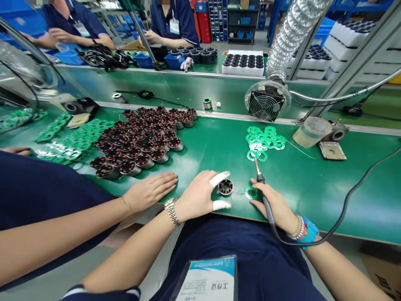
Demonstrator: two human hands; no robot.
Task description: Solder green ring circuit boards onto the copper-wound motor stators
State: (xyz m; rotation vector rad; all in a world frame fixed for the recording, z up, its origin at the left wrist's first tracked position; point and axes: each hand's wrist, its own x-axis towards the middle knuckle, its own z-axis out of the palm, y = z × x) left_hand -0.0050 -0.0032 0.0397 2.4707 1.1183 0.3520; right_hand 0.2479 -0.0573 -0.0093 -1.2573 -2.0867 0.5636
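My left hand [197,194] has white covers on its thumb and index finger. These two are spread apart around a motor stator [226,187], a small metal ring with copper windings, lying on the bench; I see a gap between the fingertips and it. My right hand [278,207] is closed on a soldering iron [260,179], whose tip points away from me toward a pile of green ring-shaped circuit boards [265,138]. A single green ring board [251,192] lies by the fingertips of my right hand; whether they touch it I cannot tell.
Many stators [140,144] stand grouped at left, beside stacked green boards [75,140]. A co-worker's hand [152,192] rests near my left hand. A fan [266,102], a cup [311,131] and a solder stand [333,146] are at back right. The iron's cord [347,205] loops right.
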